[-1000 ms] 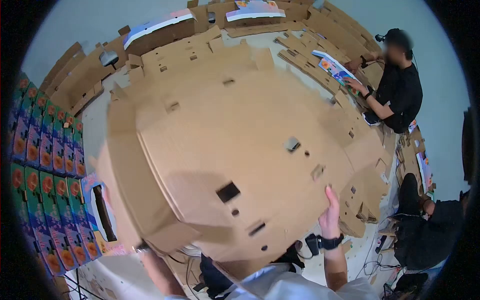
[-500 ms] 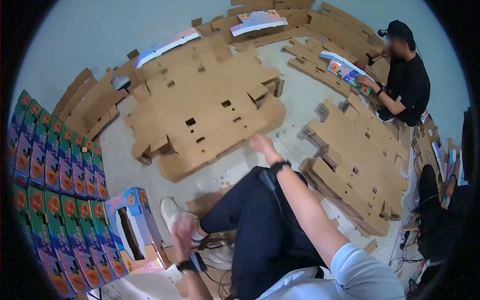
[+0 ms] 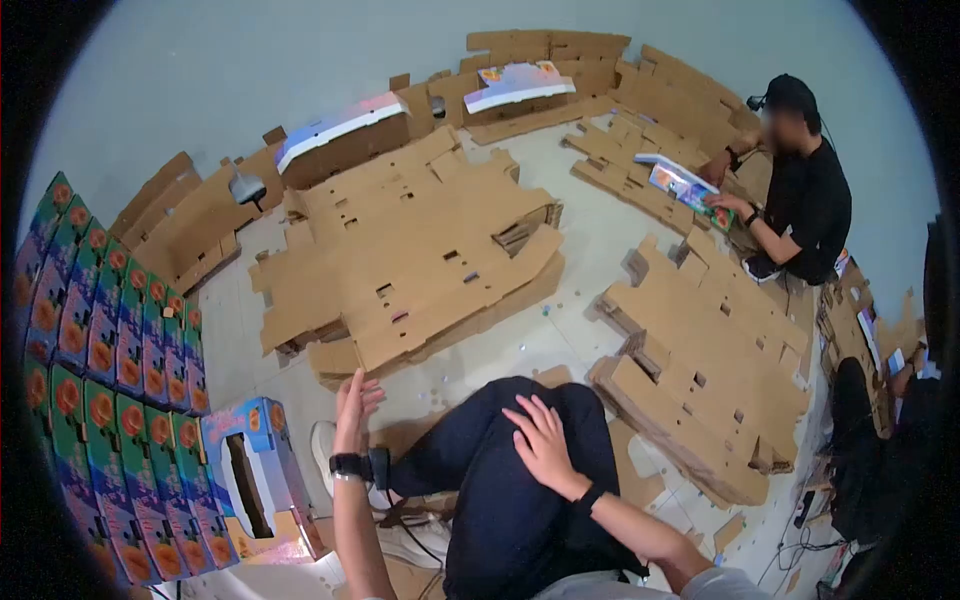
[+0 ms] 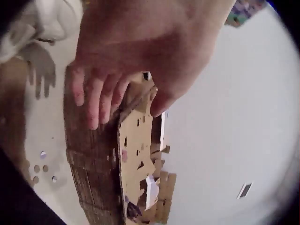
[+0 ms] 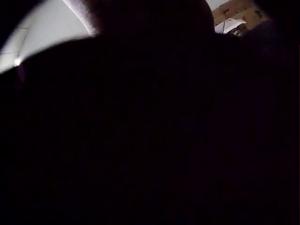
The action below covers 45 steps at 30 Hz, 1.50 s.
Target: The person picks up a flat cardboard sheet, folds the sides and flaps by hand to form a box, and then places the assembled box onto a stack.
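Note:
In the head view my left hand [image 3: 356,412] is raised with its fingers extended and holds nothing, close to the near edge of a stack of flat cardboard sheets [image 3: 400,250]. The left wrist view shows the same hand [image 4: 136,56] with its fingers hanging loosely beside the stack's layered side [image 4: 91,173]. My right hand [image 3: 545,445] rests on the dark-trousered knee [image 3: 560,410], fingers spread and empty. The right wrist view is almost wholly dark.
Printed boxes [image 3: 120,400] stand in rows at the left, with an open-fronted box [image 3: 262,480] beside them. A second cardboard stack [image 3: 700,370] lies at the right. A person in black [image 3: 805,200] handles a printed sheet beyond it. Cardboard pieces line the wall.
A large cardboard sheet, earlier held up before me, is now on the left stack. My right hand has come back to the knee; my left hand has risen toward the stack's near edge.

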{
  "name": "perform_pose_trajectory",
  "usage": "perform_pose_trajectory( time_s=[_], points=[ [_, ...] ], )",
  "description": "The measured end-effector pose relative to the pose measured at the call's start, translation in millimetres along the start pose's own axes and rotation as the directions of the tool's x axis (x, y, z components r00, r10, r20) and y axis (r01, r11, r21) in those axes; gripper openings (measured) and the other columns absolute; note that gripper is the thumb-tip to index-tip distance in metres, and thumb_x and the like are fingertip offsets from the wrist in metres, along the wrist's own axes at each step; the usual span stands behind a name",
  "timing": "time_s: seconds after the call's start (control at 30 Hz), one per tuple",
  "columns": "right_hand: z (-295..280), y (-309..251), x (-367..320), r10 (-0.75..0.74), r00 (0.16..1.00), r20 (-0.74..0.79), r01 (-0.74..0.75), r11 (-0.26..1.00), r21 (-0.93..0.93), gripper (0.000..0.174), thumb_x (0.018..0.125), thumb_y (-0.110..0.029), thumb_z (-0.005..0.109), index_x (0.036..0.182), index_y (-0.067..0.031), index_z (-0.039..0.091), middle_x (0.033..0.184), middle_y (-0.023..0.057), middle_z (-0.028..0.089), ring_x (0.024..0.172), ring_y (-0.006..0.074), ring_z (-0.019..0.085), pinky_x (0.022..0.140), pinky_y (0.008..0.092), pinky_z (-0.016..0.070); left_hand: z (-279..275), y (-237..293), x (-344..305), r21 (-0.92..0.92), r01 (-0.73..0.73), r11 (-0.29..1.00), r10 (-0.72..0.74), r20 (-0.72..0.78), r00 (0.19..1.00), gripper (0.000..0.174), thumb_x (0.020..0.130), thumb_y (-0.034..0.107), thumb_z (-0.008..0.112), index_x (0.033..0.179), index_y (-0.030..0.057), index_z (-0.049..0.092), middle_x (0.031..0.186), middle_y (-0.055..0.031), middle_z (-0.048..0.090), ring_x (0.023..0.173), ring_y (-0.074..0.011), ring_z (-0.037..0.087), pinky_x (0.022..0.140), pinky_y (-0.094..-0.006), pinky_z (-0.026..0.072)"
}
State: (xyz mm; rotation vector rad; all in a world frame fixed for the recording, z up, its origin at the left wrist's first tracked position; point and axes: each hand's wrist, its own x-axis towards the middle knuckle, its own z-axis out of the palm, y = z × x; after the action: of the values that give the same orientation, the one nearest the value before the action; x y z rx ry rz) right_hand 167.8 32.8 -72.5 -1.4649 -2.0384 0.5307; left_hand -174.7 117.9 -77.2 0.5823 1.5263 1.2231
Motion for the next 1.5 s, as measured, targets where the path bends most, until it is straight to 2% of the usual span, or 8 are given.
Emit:
perform_pose_trajectory(
  time_s=[0.13,0.2,0.37,0.57,0.87,1.1,1.27,1.5],
  points=[
    [-4.2,0.4,1.7,-0.021,1.000,-0.018,0.021,1.000,-0.001,0.042,0.093,-0.019,0.054,0.134,-0.0175,0.055,0.146,0.0107,0.044,0.138,0.0350,0.036,0.110,0.0570,0.0288,23.1,-12.7,66.4,0.008,-0.049,0.999,0.050,-0.078,0.996,0.034,0.097,0.026,0.059,0.115,-0.0030,0.054,0.095,-0.0102,0.067,0.061,-0.0165,0.066,0.050,-0.0256,0.0481],
    [-2.6,1.4,3.1,-0.035,0.999,-0.037,0.035,0.999,-0.002,0.041,0.092,-0.019,0.055,0.133,-0.0178,0.056,0.144,0.0104,0.045,0.136,0.0344,0.038,0.109,0.0560,0.0300,32.5,-6.9,77.2,0.030,-0.321,0.946,0.319,-0.241,0.917,0.022,0.096,0.013,0.056,0.106,-0.0063,0.052,0.084,-0.0114,0.064,0.047,-0.0182,0.061,0.040,-0.0268,0.0442],
    [4.8,2.2,7.1,0.011,0.998,-0.054,-0.012,1.000,-0.002,0.039,0.092,-0.018,0.055,0.130,-0.0178,0.059,0.143,0.0099,0.047,0.136,0.0339,0.038,0.110,0.0544,0.0285,16.0,25.8,97.4,-0.072,-0.456,0.887,0.427,-0.248,0.870,0.017,0.096,0.011,0.056,0.096,-0.0055,0.050,0.068,-0.0116,0.060,0.041,-0.0196,0.058,0.037,-0.0303,0.0449],
    [6.5,6.8,9.5,0.021,0.999,-0.049,-0.019,0.999,0.033,0.039,0.091,-0.017,0.055,0.130,-0.0190,0.059,0.142,0.0095,0.047,0.136,0.0342,0.039,0.110,0.0563,0.0285,-15.4,-45.0,105.2,-0.216,-0.041,0.976,0.009,-0.147,0.989,0.029,0.100,0.019,0.053,0.112,-0.0068,0.049,0.078,-0.0153,0.066,0.059,-0.0245,0.069,0.044,-0.0282,0.0514],
    [6.1,4.3,9.2,0.036,0.997,-0.067,-0.032,0.998,0.062,0.039,0.090,-0.016,0.056,0.128,-0.0191,0.060,0.141,0.0095,0.048,0.135,0.0346,0.040,0.110,0.0553,0.0276,6.0,-48.1,116.4,-0.343,-0.041,0.938,0.037,-0.019,0.999,0.050,0.102,0.035,0.052,0.113,-0.0140,0.048,0.094,-0.0258,0.070,0.073,-0.0247,0.072,0.052,-0.0245,0.0532],
    [5.8,7.6,11.4,0.027,0.998,-0.065,-0.024,0.999,0.048,0.039,0.089,-0.016,0.056,0.127,-0.0195,0.061,0.141,0.0094,0.049,0.134,0.0342,0.041,0.109,0.0546,0.0291,11.6,-59.0,117.4,-0.274,0.024,0.961,-0.036,-0.039,0.999,0.048,0.102,0.037,0.050,0.117,-0.0088,0.053,0.098,-0.0213,0.072,0.073,-0.0189,0.071,0.060,-0.0250,0.0549],
    [7.0,9.8,9.9,0.007,0.998,-0.064,-0.005,0.999,0.043,0.040,0.088,-0.013,0.055,0.128,-0.0193,0.061,0.140,0.0086,0.050,0.133,0.0332,0.042,0.109,0.0534,0.0289,30.8,22.0,86.3,-0.217,-0.265,0.940,0.247,-0.106,0.963,0.033,0.102,0.027,0.052,0.099,-0.0063,0.054,0.098,-0.0257,0.070,0.078,-0.0258,0.073,0.060,-0.0284,0.0554],
    [8.4,7.0,14.5,0.012,0.997,-0.077,-0.008,0.999,0.053,0.040,0.087,-0.010,0.055,0.126,-0.0171,0.062,0.138,0.0085,0.051,0.132,0.0330,0.043,0.109,0.0510,0.0286,59.1,79.4,67.6,-0.081,-0.520,0.851,0.502,-0.171,0.848,0.030,0.102,0.021,0.051,0.084,-0.0020,0.050,0.075,-0.0091,0.064,0.078,-0.0250,0.073,0.057,-0.0248,0.0455]
  ],
)
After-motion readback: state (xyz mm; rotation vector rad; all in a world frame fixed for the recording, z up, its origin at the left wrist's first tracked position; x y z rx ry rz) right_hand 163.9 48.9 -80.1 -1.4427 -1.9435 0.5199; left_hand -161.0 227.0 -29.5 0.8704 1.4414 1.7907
